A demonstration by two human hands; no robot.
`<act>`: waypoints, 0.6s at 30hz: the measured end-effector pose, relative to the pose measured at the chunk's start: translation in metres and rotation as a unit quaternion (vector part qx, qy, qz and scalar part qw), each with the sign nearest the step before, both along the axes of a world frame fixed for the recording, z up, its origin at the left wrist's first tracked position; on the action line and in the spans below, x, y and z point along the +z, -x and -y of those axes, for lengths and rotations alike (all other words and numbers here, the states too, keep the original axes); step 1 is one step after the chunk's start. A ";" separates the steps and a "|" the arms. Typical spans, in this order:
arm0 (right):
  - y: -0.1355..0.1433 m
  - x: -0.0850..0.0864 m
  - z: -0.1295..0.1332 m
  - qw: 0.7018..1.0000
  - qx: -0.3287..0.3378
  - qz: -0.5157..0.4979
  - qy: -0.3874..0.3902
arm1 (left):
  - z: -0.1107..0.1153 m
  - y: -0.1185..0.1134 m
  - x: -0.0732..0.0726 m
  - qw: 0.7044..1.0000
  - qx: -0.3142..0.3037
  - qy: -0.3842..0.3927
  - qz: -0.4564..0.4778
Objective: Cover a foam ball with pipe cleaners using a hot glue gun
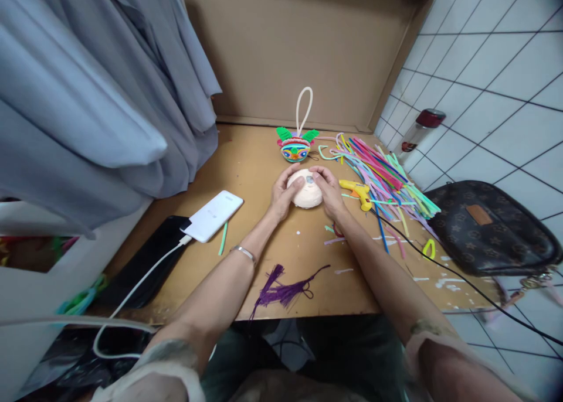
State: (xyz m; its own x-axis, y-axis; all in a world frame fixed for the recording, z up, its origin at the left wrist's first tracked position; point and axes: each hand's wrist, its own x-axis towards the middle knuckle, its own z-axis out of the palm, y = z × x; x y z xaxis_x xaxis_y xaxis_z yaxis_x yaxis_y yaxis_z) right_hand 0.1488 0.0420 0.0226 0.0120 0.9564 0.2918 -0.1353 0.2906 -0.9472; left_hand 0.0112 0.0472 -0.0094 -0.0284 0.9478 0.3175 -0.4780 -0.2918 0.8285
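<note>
Between my two hands sits a round, cream-coloured ball-like piece [307,198] with a ridged surface and a small greyish spot near its top. My left hand [285,192] is wrapped round its left side, thumb on top. From the right, my right hand [328,190] grips it the same way. Just beyond stands a colourful lion-head ornament [295,151] with green ears and a white loop [304,109]. A yellow hot glue gun [358,192] lies right of my right hand.
Many coloured pipe cleaners [378,167] are heaped at the right, beside a dark patterned bag [492,226]. Purple tassels [285,290] lie near the front edge. At left are a white power bank [213,215] with a cable and a black slab [145,267]. Grey cloth [109,85] hangs at left.
</note>
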 end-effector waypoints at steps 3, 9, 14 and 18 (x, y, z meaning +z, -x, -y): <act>0.000 -0.002 -0.002 1.000 -0.008 0.012 -0.014 | -0.003 0.000 0.002 0.999 0.008 0.019 0.039; 0.003 -0.002 0.000 0.999 0.002 0.016 -0.029 | -0.004 0.000 0.003 0.998 0.020 0.045 0.032; 0.006 -0.002 0.001 1.000 0.007 -0.002 -0.014 | -0.002 -0.002 0.001 0.999 0.027 0.032 -0.006; 0.010 -0.004 0.000 0.999 -0.023 0.024 -0.036 | -0.003 -0.003 -0.001 0.998 0.044 0.021 -0.036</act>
